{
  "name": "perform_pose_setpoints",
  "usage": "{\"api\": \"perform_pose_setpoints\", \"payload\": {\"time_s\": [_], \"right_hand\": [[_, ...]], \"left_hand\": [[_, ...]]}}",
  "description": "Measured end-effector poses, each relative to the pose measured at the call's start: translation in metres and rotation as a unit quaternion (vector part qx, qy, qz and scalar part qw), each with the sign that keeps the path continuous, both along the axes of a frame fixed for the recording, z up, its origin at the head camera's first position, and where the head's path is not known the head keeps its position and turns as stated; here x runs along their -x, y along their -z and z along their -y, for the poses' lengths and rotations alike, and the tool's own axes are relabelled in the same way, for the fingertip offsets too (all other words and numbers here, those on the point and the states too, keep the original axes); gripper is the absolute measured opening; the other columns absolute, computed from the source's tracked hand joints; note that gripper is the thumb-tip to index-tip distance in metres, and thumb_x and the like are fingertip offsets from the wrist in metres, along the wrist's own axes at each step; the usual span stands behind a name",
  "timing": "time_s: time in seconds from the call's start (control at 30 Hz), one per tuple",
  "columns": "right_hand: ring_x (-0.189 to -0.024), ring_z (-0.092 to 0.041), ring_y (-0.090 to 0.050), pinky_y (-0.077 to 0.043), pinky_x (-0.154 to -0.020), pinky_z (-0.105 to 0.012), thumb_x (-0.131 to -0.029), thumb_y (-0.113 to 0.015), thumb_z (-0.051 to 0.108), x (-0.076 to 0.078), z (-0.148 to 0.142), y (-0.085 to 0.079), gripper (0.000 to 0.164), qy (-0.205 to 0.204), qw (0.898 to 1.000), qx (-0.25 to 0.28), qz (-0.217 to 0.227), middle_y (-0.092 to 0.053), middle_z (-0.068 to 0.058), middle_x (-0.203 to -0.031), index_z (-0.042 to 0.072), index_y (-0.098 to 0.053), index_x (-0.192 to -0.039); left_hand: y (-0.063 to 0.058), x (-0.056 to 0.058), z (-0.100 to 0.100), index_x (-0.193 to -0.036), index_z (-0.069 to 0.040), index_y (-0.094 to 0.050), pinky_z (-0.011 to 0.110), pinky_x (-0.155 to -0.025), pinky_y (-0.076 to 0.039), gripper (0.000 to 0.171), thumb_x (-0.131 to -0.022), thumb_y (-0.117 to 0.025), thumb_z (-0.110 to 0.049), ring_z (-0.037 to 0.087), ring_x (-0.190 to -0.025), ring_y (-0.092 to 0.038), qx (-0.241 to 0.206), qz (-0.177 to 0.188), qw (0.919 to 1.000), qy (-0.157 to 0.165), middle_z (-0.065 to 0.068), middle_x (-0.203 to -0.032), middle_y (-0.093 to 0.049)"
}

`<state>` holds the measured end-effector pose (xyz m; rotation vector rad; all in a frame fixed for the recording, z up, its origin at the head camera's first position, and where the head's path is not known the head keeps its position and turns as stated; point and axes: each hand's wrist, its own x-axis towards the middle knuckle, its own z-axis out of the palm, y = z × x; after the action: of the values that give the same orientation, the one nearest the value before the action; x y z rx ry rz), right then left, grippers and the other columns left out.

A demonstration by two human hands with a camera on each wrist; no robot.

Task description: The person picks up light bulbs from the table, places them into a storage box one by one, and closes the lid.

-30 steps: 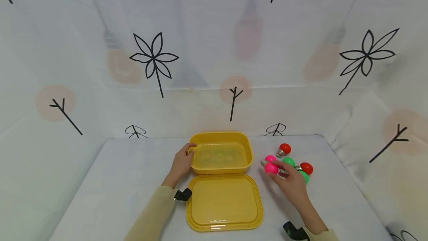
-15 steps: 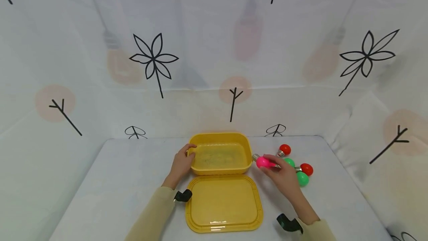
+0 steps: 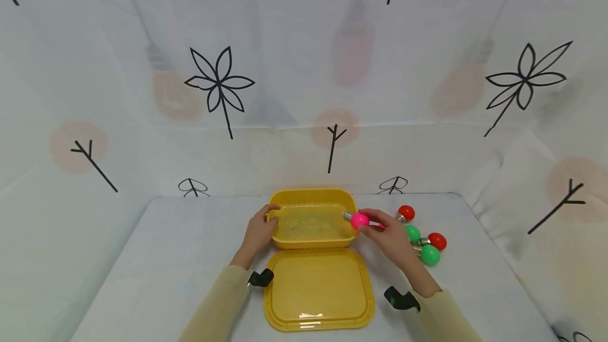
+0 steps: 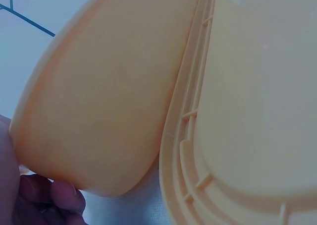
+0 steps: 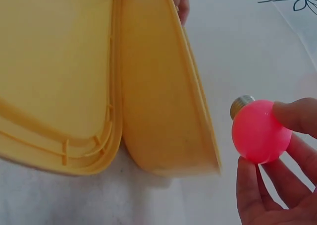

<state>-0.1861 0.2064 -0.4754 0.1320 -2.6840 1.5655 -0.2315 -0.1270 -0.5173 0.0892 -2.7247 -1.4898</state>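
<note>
In the head view my right hand (image 3: 391, 239) pinches a pink light bulb (image 3: 360, 221) just above the right rim of a yellow plastic box (image 3: 311, 244). The bulb's silver screw base points left, over the box. A second patch of pink shows between the fingers. The right wrist view has the round pink bulb (image 5: 260, 133) between thumb and fingertips, apart from the box wall (image 5: 163, 101). My left hand (image 3: 258, 231) grips the box's left end, thumb and fingers at its rim. Its curled fingertips (image 4: 67, 195) show below the box wall in the left wrist view.
A yellow lid (image 3: 319, 289) lies flat right in front of the box. To the right are several bulbs on the white table: a red bulb (image 3: 406, 212) at the back, another red bulb (image 3: 437, 241), a green bulb (image 3: 412, 234) and a nearer green bulb (image 3: 430, 255).
My right hand has carried the pink bulb left and slightly back, from beside the other bulbs to the box's right rim. The left hand and box have stayed put.
</note>
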Motion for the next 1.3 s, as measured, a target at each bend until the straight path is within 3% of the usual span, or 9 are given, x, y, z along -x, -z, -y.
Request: {"api": "perform_pose_setpoints", "payload": {"time_s": [0.13, 0.33, 0.43, 0.6, 0.8, 1.13, 1.3], "right_hand": [[-0.123, -0.030, -0.053, -0.048, -0.098, -0.044, -0.091, -0.073, 0.026, 0.009, 0.004, -0.003, 0.045, -0.027, 0.999, 0.038, 0.019, -0.061, -0.010, -0.131, 0.012, -0.061, -0.132], [-0.123, -0.030, -0.054, -0.046, -0.099, -0.046, -0.093, -0.070, 0.029, 0.024, 0.013, -0.002, 0.045, -0.051, 0.996, 0.059, 0.036, -0.060, -0.010, -0.133, 0.012, -0.060, -0.134], [-0.121, -0.031, -0.055, -0.047, -0.099, -0.044, -0.095, -0.068, 0.023, 0.030, 0.018, -0.001, 0.042, -0.067, 0.994, 0.072, 0.045, -0.061, -0.013, -0.132, 0.009, -0.060, -0.134], [-0.116, -0.031, -0.057, -0.048, -0.098, -0.039, -0.096, -0.064, 0.016, 0.042, 0.027, 0.001, 0.039, -0.107, 0.987, 0.102, 0.058, -0.062, -0.015, -0.129, 0.005, -0.062, -0.133], [-0.113, -0.028, -0.057, -0.047, -0.095, -0.035, -0.095, -0.065, 0.018, 0.059, 0.037, 0.001, 0.038, -0.126, 0.986, 0.096, 0.058, -0.065, -0.012, -0.126, 0.004, -0.064, -0.130], [-0.113, -0.027, -0.056, -0.044, -0.100, -0.045, -0.096, -0.063, 0.030, 0.083, 0.046, -0.002, 0.044, -0.197, 0.974, 0.074, 0.083, -0.061, -0.007, -0.132, 0.009, -0.062, -0.134], [-0.114, -0.027, -0.059, -0.044, -0.103, -0.043, -0.098, -0.061, 0.025, 0.097, 0.052, 0.000, 0.041, -0.219, 0.959, 0.124, 0.127, -0.061, -0.010, -0.130, 0.006, -0.060, -0.134]], "left_hand": [[0.001, 0.001, 0.001, -0.126, -0.018, -0.063, 0.039, -0.083, -0.048, 0.029, -0.097, -0.057, -0.016, 0.028, -0.102, -0.054, 0.001, 0.000, 1.0000, 0.001, 0.014, -0.138, -0.057], [0.003, 0.003, 0.002, -0.127, -0.018, -0.063, 0.039, -0.080, -0.048, 0.031, -0.097, -0.057, -0.016, 0.028, -0.100, -0.054, 0.001, -0.005, 1.0000, 0.002, 0.014, -0.138, -0.056], [0.003, 0.002, 0.003, -0.129, -0.018, -0.063, 0.045, -0.089, -0.049, 0.033, -0.097, -0.057, -0.016, 0.031, -0.111, -0.057, -0.006, -0.008, 0.9999, 0.004, 0.015, -0.141, -0.054], [0.003, 0.002, 0.003, -0.131, -0.017, -0.063, 0.053, -0.105, -0.039, 0.035, -0.097, -0.057, -0.016, 0.036, -0.132, -0.047, -0.015, -0.010, 0.9998, 0.003, 0.014, -0.146, -0.050], [0.006, 0.004, 0.003, -0.131, -0.018, -0.063, 0.053, -0.105, -0.039, 0.035, -0.097, -0.057, -0.017, 0.036, -0.131, -0.047, -0.010, -0.011, 0.9999, 0.002, 0.015, -0.147, -0.050], [0.007, 0.005, 0.001, -0.130, -0.019, -0.063, 0.053, -0.105, -0.039, 0.033, -0.097, -0.058, -0.016, 0.036, -0.131, -0.048, -0.010, -0.011, 0.9999, 0.000, 0.015, -0.146, -0.051], [0.006, 0.005, 0.001, -0.130, -0.019, -0.063, 0.053, -0.105, -0.039, 0.034, -0.097, -0.058, -0.016, 0.035, -0.130, -0.049, -0.009, -0.013, 0.9999, -0.001, 0.014, -0.145, -0.052]]}}
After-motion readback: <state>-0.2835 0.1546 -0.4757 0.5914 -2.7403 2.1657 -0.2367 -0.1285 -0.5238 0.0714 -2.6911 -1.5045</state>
